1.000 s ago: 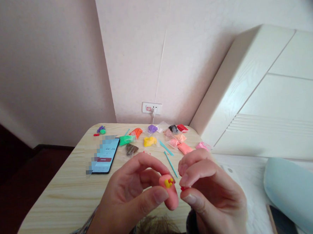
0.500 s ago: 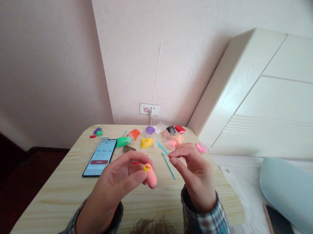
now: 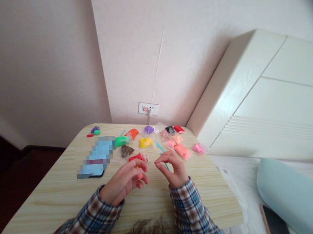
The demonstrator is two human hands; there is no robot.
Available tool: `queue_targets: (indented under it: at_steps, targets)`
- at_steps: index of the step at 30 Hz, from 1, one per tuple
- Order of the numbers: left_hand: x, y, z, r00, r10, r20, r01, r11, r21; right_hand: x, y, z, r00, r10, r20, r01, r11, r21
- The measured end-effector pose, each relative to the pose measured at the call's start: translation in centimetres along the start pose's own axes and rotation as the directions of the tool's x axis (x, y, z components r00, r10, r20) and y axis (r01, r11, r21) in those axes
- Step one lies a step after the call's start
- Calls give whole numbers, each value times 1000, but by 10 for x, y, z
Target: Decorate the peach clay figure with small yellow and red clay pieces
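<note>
My left hand point(image 3: 127, 178) is curled around a pink clay piece point(image 3: 140, 176), mostly hidden behind the fingers. A speck of yellow clay point(image 3: 137, 167) shows between thumb and forefinger. To its right, my right hand point(image 3: 174, 169) pinches thumb and forefinger together, and whatever is at the fingertips is too small to make out. The hands are apart above the table. Just beyond the left fingers lies a bag of red clay point(image 3: 139, 157). A teal modelling tool point(image 3: 161, 147) lies partly behind the right hand.
Bags of brown point(image 3: 126, 150), yellow point(image 3: 146, 142), green point(image 3: 122, 141) and salmon clay point(image 3: 182, 151) lie across the table's point(image 3: 58, 197) back half, among several others. A phone point(image 3: 102, 154) lies at left. Small purple clay balls point(image 3: 95, 129) sit at the far left corner.
Both hands have moved farther from me, the right one also leftward, nearer the left. The left hand has turned, so its fingers now cover most of the pink clay piece.
</note>
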State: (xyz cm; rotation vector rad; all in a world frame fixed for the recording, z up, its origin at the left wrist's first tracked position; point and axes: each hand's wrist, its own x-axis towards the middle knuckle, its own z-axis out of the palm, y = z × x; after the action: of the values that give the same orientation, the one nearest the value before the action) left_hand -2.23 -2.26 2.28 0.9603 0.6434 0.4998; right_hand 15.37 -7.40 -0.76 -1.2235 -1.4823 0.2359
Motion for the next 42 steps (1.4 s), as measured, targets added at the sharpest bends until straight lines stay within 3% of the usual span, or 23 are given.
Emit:
queue_targets:
  at_steps: [5, 17, 22, 28, 35, 42]
  targets:
    - [-2, 4, 10, 999, -50, 11, 49, 998, 34, 0, -17, 9, 998, 23, -63, -13, 989, 146]
    - [-21, 20, 28, 989, 135, -66, -123, 980, 157, 3, -62, 1, 994, 3, -114, 21, 977, 213]
    - [-28, 25, 31, 992, 126, -1, -124, 974, 189, 3, -75, -5, 995, -19, -98, 35, 986, 165]
    - [-38, 33, 40, 984, 169, -62, -141, 938, 318, 1, -87, -12, 990, -82, -111, 87, 995, 41]
    - [-34, 28, 32, 938, 346, -11, -303, 836, 458, -1, -94, -14, 980, -174, -99, 163, 981, -109]
    - [-30, 27, 30, 932, 363, 5, -325, 829, 456, 1, -93, -11, 977, -206, -50, 193, 964, -184]
